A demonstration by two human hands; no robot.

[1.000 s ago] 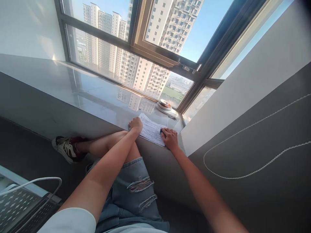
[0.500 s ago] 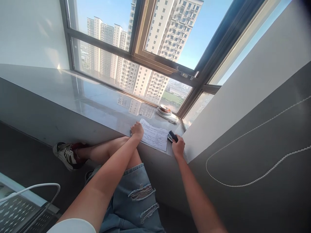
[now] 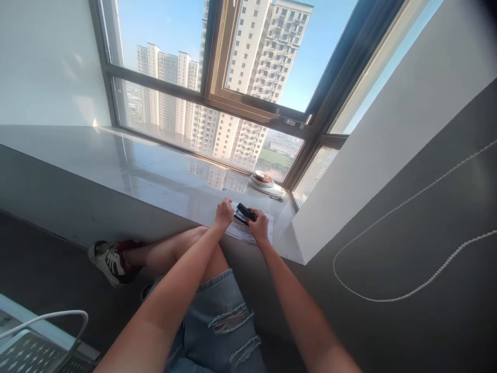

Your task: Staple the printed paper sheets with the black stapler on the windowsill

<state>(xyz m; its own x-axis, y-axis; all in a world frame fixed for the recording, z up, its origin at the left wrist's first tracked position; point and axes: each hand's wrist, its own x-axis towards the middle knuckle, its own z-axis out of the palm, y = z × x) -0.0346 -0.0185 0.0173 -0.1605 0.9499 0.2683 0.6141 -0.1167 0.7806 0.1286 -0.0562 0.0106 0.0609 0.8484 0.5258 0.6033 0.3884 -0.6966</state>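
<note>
A sheet of paper [image 3: 241, 233] covered in writing lies on the windowsill, partly hidden under my hands; I cannot tell whether it is one sheet or a stack. My left hand [image 3: 224, 213] is closed at the paper's left end, its fingers pinching the edge. In my right hand [image 3: 259, 227] is a black stapler [image 3: 246, 211], held over the paper with its jaws apart. The stapler's front end points left, close beside my left fingers.
Behind the paper, coiled white cable [image 3: 263, 182] sits against the window frame [image 3: 248, 116]. A white wall [image 3: 349, 171] borders the sill [image 3: 166, 184] on the right, with a beaded cord [image 3: 373, 299] hanging there. My bent leg [image 3: 171, 246] is below the sill.
My right hand has carried the stapler leftwards across the paper to my left hand. The left hand stays at the paper's left end. The view has tilted slightly.
</note>
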